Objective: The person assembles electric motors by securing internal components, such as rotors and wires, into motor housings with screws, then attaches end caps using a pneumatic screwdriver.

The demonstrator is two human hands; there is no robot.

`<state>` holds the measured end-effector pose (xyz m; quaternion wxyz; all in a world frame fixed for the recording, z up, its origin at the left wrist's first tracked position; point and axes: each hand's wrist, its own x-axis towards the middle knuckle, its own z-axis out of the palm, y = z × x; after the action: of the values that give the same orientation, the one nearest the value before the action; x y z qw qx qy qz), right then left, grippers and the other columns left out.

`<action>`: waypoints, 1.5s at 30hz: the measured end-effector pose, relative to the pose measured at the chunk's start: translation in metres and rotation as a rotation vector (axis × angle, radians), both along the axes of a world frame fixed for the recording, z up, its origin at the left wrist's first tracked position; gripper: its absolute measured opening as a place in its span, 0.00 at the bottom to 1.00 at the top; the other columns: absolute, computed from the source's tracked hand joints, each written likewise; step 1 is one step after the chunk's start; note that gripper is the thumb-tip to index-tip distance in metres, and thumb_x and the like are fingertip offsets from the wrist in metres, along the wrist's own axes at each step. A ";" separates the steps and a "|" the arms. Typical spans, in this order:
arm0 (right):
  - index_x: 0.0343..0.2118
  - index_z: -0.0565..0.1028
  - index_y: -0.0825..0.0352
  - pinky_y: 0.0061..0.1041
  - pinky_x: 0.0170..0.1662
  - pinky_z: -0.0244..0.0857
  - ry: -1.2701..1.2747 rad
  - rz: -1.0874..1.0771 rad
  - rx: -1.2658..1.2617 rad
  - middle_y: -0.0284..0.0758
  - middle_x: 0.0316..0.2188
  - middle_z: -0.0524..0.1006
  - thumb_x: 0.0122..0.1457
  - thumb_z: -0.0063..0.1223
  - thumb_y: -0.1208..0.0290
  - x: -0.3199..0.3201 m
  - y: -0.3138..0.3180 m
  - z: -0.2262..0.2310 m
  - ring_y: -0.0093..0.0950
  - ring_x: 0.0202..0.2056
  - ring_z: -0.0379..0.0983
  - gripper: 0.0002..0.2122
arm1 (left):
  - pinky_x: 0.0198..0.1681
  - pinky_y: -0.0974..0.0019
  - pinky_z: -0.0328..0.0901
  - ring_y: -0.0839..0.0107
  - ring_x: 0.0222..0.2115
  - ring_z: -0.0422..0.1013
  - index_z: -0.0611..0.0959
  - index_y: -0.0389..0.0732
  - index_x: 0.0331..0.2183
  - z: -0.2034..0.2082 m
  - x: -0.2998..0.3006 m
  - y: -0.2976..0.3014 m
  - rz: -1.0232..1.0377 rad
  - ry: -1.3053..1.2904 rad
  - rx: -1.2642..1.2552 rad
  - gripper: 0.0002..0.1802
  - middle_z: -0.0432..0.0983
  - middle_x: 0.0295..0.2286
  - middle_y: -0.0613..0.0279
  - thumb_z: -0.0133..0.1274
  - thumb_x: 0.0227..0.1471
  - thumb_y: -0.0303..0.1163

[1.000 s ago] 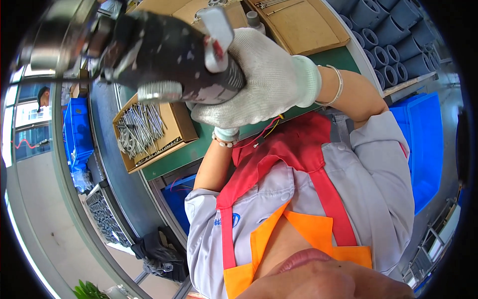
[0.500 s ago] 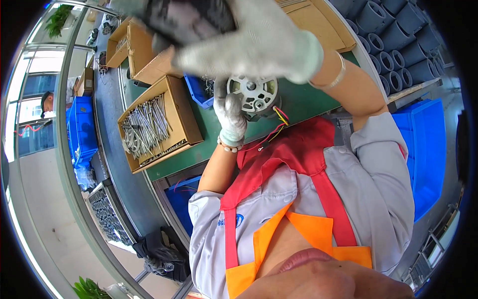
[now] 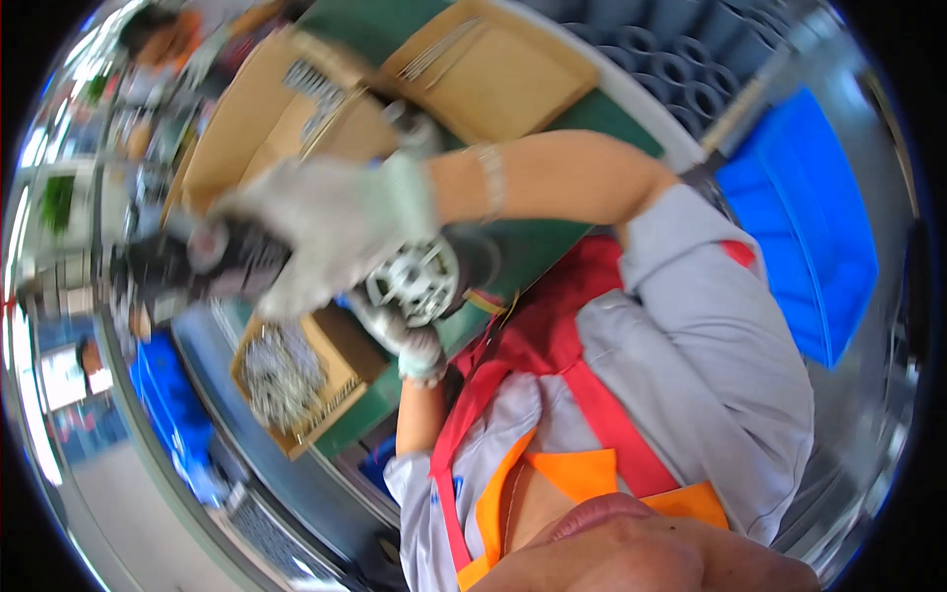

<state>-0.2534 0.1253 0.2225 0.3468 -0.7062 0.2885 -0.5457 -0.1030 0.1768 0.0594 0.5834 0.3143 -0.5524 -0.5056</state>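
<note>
A white-gloved right hand (image 3: 326, 227), mine, is closed round a black power tool (image 3: 187, 266); motion blurs it, so its exact kind is hard to make out. This hand and tool are raised to the left of an electric motor (image 3: 419, 281), hiding part of the bench. The motor has a round silver end cover with openings, facing up. Coloured wires (image 3: 485, 301) trail from its near side. My left hand (image 3: 409, 340), also gloved, grips the motor's near left edge, its fingers partly covered.
Long bolts fill an open cardboard box (image 3: 345, 365) to the left on the green bench (image 3: 360, 419). Larger cartons (image 3: 242, 109) and a shallow cardboard tray (image 3: 533, 84) lie beyond. Grey cylinders (image 3: 681, 79) and a blue bin (image 3: 809, 227) are at right. Another person (image 3: 158, 44) is far left.
My right hand has swung left and lower with the black power tool. The whole view has turned, so the bench looks shifted. My left hand stays on the motor.
</note>
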 end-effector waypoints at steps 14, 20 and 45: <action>0.63 0.54 0.73 0.35 0.64 0.53 0.036 -0.142 0.044 0.53 0.60 0.62 0.58 0.53 0.53 -0.071 0.070 -0.102 0.43 0.61 0.59 0.37 | 0.60 0.58 0.57 0.60 0.55 0.63 0.62 0.36 0.59 -0.036 0.063 -0.003 -0.269 -0.399 0.128 0.47 0.65 0.54 0.54 0.63 0.37 0.34; 0.62 0.55 0.76 0.31 0.61 0.56 -0.103 -0.148 0.267 0.46 0.59 0.65 0.59 0.54 0.51 -0.048 0.101 -0.173 0.31 0.59 0.62 0.38 | 0.59 0.59 0.60 0.63 0.52 0.68 0.71 0.41 0.54 0.004 0.012 -0.033 -0.476 -0.786 -0.031 0.45 0.72 0.50 0.61 0.69 0.30 0.35; 0.48 0.73 0.67 0.38 0.49 0.63 0.754 0.166 -0.305 0.42 0.43 0.75 0.49 0.61 0.61 0.103 0.103 -0.106 0.41 0.45 0.71 0.24 | 0.54 0.59 0.65 0.63 0.48 0.70 0.71 0.38 0.53 -0.014 0.248 0.122 0.485 0.521 0.167 0.40 0.73 0.47 0.58 0.65 0.41 0.46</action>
<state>-0.1499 0.2284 0.1163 0.1512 -0.9207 0.2533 -0.2555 0.1449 0.2990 0.0449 0.7798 0.3434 -0.2516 -0.4589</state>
